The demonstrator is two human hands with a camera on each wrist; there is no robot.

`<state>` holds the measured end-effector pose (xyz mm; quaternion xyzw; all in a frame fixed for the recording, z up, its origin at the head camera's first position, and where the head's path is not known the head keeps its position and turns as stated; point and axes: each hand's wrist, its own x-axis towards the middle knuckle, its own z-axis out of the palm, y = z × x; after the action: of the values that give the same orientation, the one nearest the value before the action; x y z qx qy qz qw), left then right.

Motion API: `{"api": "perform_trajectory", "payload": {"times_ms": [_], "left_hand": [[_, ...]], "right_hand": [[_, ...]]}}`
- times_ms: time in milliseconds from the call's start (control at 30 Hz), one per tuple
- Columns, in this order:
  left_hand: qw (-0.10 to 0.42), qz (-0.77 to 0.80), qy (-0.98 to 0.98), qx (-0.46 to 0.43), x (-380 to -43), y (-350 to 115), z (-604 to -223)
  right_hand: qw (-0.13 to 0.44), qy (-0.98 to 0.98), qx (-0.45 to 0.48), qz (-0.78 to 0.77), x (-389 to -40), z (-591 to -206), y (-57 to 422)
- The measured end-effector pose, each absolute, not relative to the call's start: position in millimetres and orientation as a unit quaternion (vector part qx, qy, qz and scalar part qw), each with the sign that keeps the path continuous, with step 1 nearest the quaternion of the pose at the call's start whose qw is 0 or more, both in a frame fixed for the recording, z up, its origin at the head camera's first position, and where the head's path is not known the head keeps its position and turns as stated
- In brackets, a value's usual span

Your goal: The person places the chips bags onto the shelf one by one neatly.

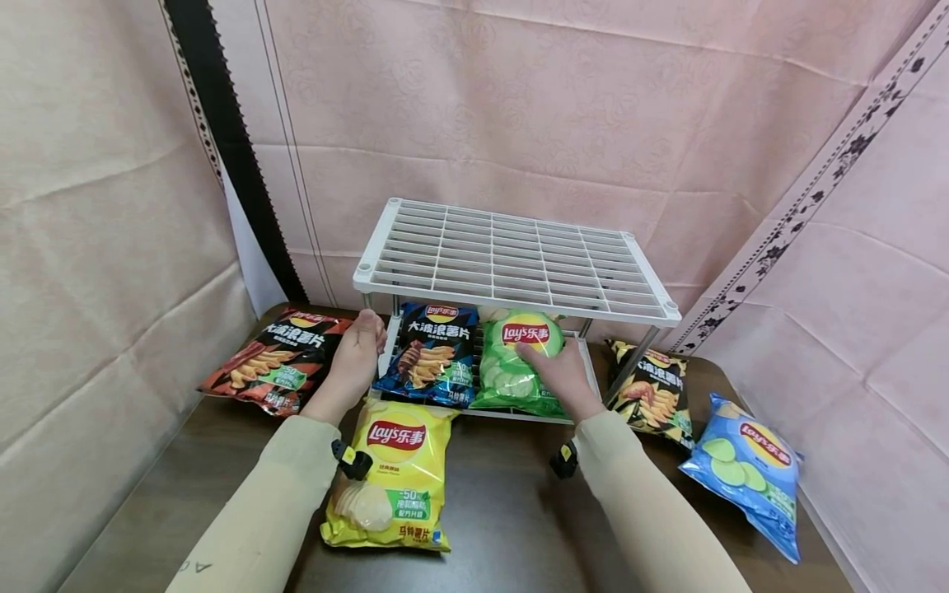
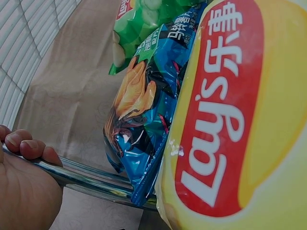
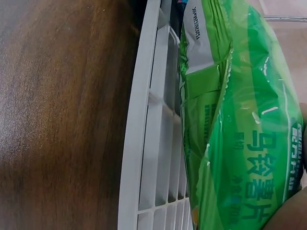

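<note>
Pink cloth (image 1: 474, 107) at the back, brown desk (image 1: 511, 502) below. Clock = head view, 6 nearest the person.

Red bag (image 1: 270, 358) at 8:30, lying on the desk. Left hand (image 1: 357, 350) just inboard, fingers curled round a metal leg (image 2: 96, 186) of the rack (image 1: 489, 296); leg looks stiff, decent brace point. Yellow bag (image 1: 389, 469) at 7, farther out, face up on the desk in front of the rack. Dark-blue bag (image 1: 430, 354) between 7 and 8, close in, on the lower tier (image 3: 136, 124).

Green bag (image 1: 511, 375) at 5, close in, at the lower tier just beside dark-blue; can't tell if its full weight is down. Right hand (image 1: 565, 375) at 4 pinches its right side, thumb on the front face, other fingers mostly hidden.

Handling, my read: very light, air-puffed, soft film, brittle chips. Glossy, so a thin pinch may slip. Broad low-force hold on the side at mid-height; don't squeeze the belly. Bottom seam could snag the grid.

Black bag (image 1: 656, 391) at 4, on the desk beside the rack. Light-blue bag (image 1: 749, 473) also 4, farthest out.
</note>
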<state>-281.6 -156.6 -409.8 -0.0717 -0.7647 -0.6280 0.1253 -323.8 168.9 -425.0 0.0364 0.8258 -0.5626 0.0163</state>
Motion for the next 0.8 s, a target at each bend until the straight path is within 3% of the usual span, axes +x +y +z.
{"api": "perform_trajectory", "payload": {"times_ms": [800], "left_hand": [[0.143,-0.627,-0.762,-0.076,-288,-158,-419]], "right_hand": [[0.023,0.87,0.028,-0.491,-334,-442,154]]}}
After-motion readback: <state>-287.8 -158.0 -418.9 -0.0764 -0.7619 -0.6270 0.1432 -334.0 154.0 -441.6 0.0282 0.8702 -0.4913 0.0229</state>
